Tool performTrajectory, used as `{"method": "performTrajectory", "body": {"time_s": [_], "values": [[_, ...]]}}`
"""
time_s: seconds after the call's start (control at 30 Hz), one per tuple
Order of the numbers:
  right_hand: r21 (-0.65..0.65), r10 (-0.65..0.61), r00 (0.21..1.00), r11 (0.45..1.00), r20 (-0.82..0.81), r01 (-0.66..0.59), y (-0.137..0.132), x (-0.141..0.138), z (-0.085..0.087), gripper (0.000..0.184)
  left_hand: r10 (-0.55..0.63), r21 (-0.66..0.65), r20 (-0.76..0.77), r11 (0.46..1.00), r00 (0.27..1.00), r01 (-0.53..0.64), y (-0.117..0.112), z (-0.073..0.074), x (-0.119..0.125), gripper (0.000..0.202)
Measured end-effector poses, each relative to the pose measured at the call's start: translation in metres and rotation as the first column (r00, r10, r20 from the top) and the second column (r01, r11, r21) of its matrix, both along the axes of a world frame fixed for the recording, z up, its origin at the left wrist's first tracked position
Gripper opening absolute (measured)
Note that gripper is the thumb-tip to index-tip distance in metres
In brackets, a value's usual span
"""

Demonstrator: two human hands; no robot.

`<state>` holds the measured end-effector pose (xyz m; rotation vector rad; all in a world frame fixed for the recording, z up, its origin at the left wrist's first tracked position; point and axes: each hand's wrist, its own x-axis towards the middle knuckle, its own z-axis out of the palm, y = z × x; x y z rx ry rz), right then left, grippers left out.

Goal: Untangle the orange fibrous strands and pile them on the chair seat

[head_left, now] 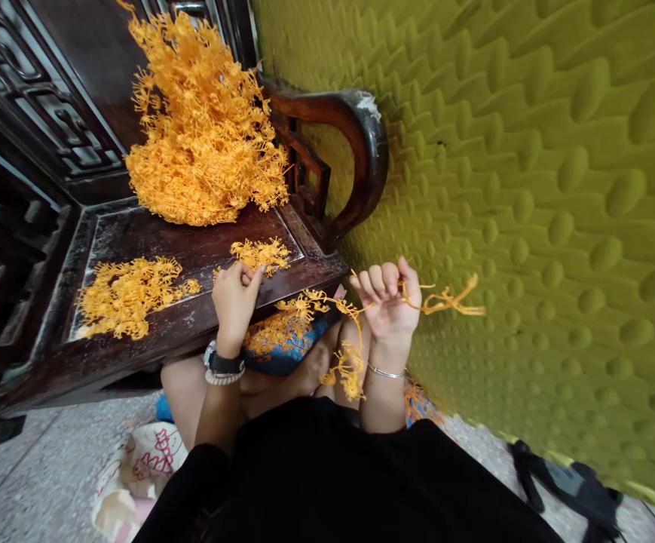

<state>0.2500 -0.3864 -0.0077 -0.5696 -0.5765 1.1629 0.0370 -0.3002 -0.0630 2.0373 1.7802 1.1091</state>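
My right hand (388,302) is raised by the green wall, its fingers curled round a thin orange strand (445,302). Branching ends of the strand stick out to the right, and a tufted length (351,369) dangles on the left, over my leg. My left hand (237,298) is at the front edge of the dark wooden seat (208,245), thumb and fingers pinched together. Whatever they hold is too small or hidden to tell. Just beyond those fingertips lies a small clump of orange strands (262,255). Farther left on the seat is a flat orange pile (132,294).
A large orange heap (203,136) stands at the back of the seat, beside the curved wooden armrest (369,143). More strands lie on something blue (282,332) at my lap. The padded green wall (531,226) closes off the right. A patterned bin (140,467) stands lower left.
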Motion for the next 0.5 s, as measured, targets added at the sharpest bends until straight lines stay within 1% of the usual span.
{"method": "performTrajectory", "body": {"time_s": [0.07,0.1,0.13,0.2,0.23,0.27,0.3,0.33,0.37,0.4,0.43,0.5], "values": [[0.019,0.018,1.0,1.0,-0.005,-0.018,-0.003,-0.002,0.004,0.059,-0.133,0.104,0.103,0.987,0.986,0.122,-0.015,0.011,0.002,0.031],[0.021,0.033,0.999,0.999,0.001,-0.033,-0.004,-0.003,0.006,0.059,-0.225,0.135,0.135,0.969,0.965,0.207,-0.025,0.018,0.004,0.03],[0.015,0.051,0.999,0.999,0.009,-0.051,-0.004,-0.005,0.008,0.059,-0.326,0.154,0.143,0.94,0.934,0.305,-0.035,0.026,0.006,0.03],[-0.014,0.088,0.996,0.996,0.027,-0.088,-0.006,-0.011,0.011,0.059,-0.514,0.145,0.068,0.853,0.855,0.502,-0.056,0.04,0.011,0.033],[-0.034,0.106,0.994,0.994,0.03,-0.105,-0.006,-0.015,0.013,0.059,-0.577,0.122,0.004,0.811,0.817,0.572,-0.065,0.044,0.015,0.04],[-0.053,0.128,0.991,0.99,0.027,-0.127,-0.007,-0.019,0.014,0.058,-0.614,0.095,-0.065,0.781,0.787,0.617,-0.072,0.046,0.019,0.045],[-0.07,0.153,0.988,0.986,0.018,-0.152,-0.007,-0.023,0.014,0.058,-0.636,0.068,-0.127,0.76,0.762,0.646,-0.078,0.046,0.023,0.046],[-0.084,0.181,0.983,0.98,0.005,-0.18,-0.008,-0.027,0.014,0.059,-0.651,0.045,-0.179,0.744,0.738,0.667,-0.081,0.044,0.027,0.041],[-0.091,0.208,0.978,0.974,-0.008,-0.208,-0.008,-0.029,0.013,0.059,-0.663,0.027,-0.215,0.73,0.717,0.683,-0.083,0.04,0.031,0.033],[-0.096,0.229,0.973,0.968,-0.02,-0.23,-0.007,-0.032,0.012,0.06,-0.674,0.014,-0.236,0.718,0.7,0.696,-0.083,0.035,0.034,0.025],[-0.1,0.241,0.97,0.965,-0.03,-0.242,-0.007,-0.033,0.01,0.06,-0.686,0.003,-0.244,0.706,0.686,0.708,-0.083,0.029,0.035,0.02],[-0.115,0.222,0.974,0.968,-0.038,-0.225,-0.007,-0.033,0.006,0.06,-0.7,0.004,-0.217,0.696,0.68,0.718,-0.083,0.019,0.035,0.02]]}}
